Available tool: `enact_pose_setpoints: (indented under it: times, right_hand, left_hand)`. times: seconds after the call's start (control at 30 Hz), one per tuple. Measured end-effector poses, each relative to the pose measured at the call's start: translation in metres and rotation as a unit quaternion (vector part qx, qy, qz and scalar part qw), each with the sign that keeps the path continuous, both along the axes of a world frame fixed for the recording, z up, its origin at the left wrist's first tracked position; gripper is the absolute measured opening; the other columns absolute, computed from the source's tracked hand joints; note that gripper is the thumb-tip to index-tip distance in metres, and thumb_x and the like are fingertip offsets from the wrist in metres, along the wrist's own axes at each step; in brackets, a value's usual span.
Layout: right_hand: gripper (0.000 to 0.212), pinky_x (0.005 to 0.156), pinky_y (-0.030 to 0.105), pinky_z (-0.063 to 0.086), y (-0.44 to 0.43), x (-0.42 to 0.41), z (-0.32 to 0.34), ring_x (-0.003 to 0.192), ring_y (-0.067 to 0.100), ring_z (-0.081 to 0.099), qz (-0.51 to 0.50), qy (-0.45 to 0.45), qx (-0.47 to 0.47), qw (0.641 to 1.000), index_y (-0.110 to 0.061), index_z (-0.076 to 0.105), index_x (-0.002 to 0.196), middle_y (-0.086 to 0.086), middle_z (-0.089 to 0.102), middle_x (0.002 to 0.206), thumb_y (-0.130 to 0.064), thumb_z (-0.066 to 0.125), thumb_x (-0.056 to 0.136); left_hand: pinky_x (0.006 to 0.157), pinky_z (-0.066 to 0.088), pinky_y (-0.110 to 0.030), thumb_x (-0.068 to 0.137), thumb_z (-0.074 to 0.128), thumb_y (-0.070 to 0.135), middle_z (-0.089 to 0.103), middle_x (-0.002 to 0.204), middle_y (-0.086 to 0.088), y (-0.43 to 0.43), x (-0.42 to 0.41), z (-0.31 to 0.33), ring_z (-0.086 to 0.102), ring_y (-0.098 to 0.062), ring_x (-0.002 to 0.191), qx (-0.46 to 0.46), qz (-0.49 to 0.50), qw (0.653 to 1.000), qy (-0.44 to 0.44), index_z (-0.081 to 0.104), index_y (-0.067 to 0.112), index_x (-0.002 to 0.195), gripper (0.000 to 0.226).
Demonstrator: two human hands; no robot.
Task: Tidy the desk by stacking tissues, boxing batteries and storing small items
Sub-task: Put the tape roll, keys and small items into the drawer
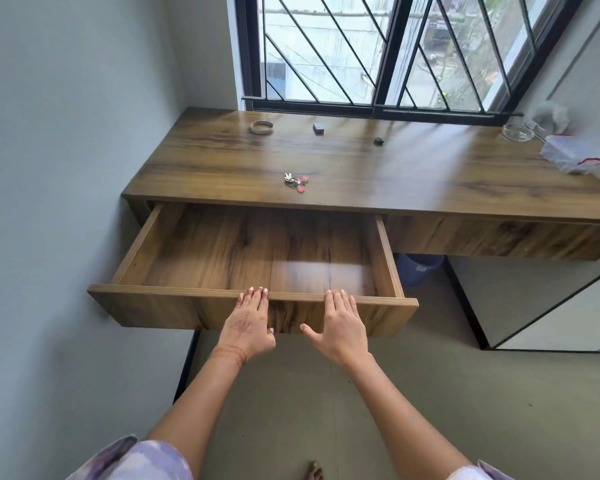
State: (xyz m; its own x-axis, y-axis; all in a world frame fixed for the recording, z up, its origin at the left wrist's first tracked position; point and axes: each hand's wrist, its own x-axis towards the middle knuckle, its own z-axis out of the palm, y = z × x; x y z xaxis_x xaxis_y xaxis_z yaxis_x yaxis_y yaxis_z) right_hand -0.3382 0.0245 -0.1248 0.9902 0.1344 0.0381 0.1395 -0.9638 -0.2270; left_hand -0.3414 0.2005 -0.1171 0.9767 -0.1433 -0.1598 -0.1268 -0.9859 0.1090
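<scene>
Drawer (174, 292) is standing wide open, sticking out from under the left part of the tabletop (430, 174), its wood floor showing bare. Both hands are lying flat against the drawer's front panel, fingers straight, fingertips reaching over the top edge, thumbs spread toward each other. Left hand (248, 322) is sitting near the panel's middle, right hand (343, 327) just beside it to the right, the two apart; neither is gripping anything. Small items are lying on the tabletop, well apart: key bunch (297, 181) with pink tags near the front edge above the drawer, tape ring (261, 127) at the back left, small dark block (318, 128) to its right, and another small dark object (379, 140), too small to identify. Glass ashtray (518, 132) and clear plastic box (565, 155) with red clips are sitting at the far right end, near each other. Barred window (378, 50) is running behind the tabletop. Blue bin (418, 268) is showing on the floor below, right of the drawer.
</scene>
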Motion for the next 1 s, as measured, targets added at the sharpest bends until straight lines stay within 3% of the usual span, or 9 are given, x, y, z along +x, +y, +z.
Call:
enact_pose_setpoints:
  times: [0.53, 1.0]
  right_hand:
    - [0.086, 0.112, 0.029, -0.005, 0.000, -0.039, -0.005, 0.143, 0.024, 0.010, -0.004, -0.014, 0.010, 1.000, -0.004, 0.018, 0.145, 0.012, 0.021, 0.153, -0.057, 0.047, 0.085]
    - [0.076, 0.115, 0.029, -0.004, 0.001, -0.036, 0.010, 0.144, 0.019, 0.003, -0.003, 0.007, 0.015, 1.000, -0.006, 0.010, 0.146, 0.009, 0.010, 0.155, -0.054, 0.034, 0.093]
  left_hand:
    - [0.116, -0.005, -0.032, 0.091, 0.039, 0.028, -0.003, 0.157, -0.013, -0.001, -0.043, -0.003, -0.005, -0.023, 0.145, -0.013, 0.001, 1.000, -0.019, -0.005, 0.005, 0.146, 0.074]
    - [0.117, -0.006, -0.035, 0.097, 0.032, 0.032, -0.006, 0.157, -0.013, -0.006, -0.036, 0.017, -0.006, -0.023, 0.145, -0.014, -0.004, 1.000, 0.014, -0.004, 0.003, 0.146, 0.068]
